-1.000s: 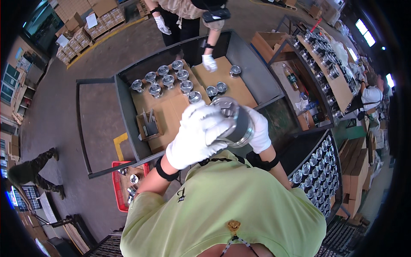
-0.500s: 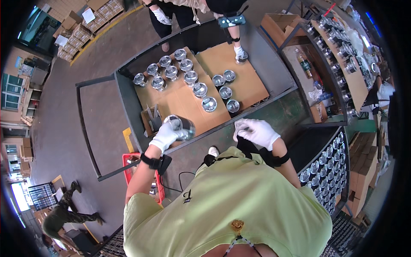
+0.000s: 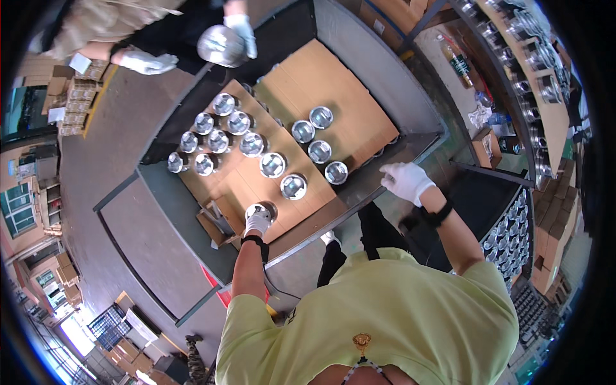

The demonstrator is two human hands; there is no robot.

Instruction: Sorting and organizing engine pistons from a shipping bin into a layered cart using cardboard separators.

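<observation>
My left hand [image 3: 258,223], in a white glove, is closed around a silvery metal piston [image 3: 271,210] at the near edge of a cardboard sheet [image 3: 221,192]. The piston seems to rest on the sheet; my fingers cover part of it. Several similar pistons [image 3: 273,165] stand in loose rows beyond, cavities facing up. My right hand [image 3: 408,183], also gloved, is over the bin's near right rim with fingers apart and nothing in it. Across the bin a co-worker's gloved hand [image 3: 241,35] holds another piston [image 3: 221,46]; their other hand [image 3: 149,62] hangs free.
A dark metal bin [image 3: 391,48] surrounds the cardboard, with a small open carton [image 3: 218,221] in its near left corner. A metal frame [image 3: 138,273] juts out left. At right are a crate of pistons [image 3: 510,234] and a rack with a bottle [image 3: 457,64].
My left hand has brought its piston down to the cardboard. My right hand has moved right and its fingers have spread. The co-worker has shifted left with a piston raised. The view has turned.
</observation>
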